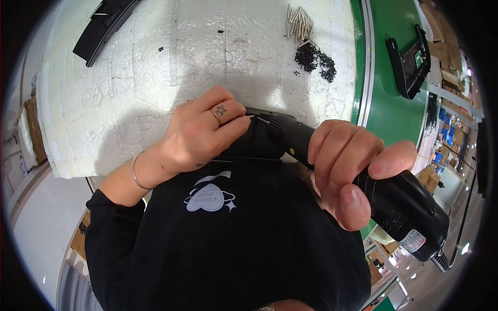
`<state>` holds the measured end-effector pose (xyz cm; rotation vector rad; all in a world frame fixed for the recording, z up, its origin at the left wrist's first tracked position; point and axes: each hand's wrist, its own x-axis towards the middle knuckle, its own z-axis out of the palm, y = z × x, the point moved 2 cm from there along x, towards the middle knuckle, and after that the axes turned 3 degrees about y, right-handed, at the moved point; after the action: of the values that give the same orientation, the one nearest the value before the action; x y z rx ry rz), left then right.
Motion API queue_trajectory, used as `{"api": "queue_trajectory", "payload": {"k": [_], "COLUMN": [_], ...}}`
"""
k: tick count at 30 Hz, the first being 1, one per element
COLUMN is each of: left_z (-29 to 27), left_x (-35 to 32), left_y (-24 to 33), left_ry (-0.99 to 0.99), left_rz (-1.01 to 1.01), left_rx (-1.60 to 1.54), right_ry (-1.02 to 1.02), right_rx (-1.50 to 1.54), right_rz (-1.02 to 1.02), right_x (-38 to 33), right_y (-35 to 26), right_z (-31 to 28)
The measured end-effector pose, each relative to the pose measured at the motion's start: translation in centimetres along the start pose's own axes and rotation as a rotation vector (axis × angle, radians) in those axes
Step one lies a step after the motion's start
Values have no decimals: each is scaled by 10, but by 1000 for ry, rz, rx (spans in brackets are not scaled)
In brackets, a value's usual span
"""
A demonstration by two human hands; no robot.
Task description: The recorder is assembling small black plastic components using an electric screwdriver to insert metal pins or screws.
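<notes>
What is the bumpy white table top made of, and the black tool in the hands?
The white table top looks like foam board: matte, pebbly, with seams and dents. The black tool, gripped by the right hand, looks like hard plastic, smooth with a slight sheen.

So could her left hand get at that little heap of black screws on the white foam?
Probably yes: the white foam between the left hand and the heap of black screws lies bare, though its fingers now pinch at the screwdriver tip.
</notes>
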<state>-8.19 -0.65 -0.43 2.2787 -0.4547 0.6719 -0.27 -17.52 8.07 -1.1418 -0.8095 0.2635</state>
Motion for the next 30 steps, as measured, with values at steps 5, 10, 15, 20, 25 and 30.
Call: {"api": "queue_trajectory", "payload": {"k": [5, 10, 15, 20, 25, 30], "left_z": [2, 4, 5, 4, 4, 3], "left_x": [-3, -4, -5, -3, -5, -9], "left_y": [-2, -2, -3, -1, -4, -5], "left_ry": [1, 5, 21, 13, -46, -112], "left_rz": [-10, -14, -12, -33, -48, -104], "left_rx": [-2, 4, 0, -5, -140, -222], "right_ry": [-9, -61, -92, -109, -215, -254], "right_rx": [-3, -26, -25, -58, -106, -95], "right_rz": [-3, -44, -86, -104, -34, -28], "right_x": [1, 2, 4, 5, 8, 10], "right_y": [3, 4, 7, 4, -2, 3], "right_z": [1, 4, 5, 7, 14, 21]}}
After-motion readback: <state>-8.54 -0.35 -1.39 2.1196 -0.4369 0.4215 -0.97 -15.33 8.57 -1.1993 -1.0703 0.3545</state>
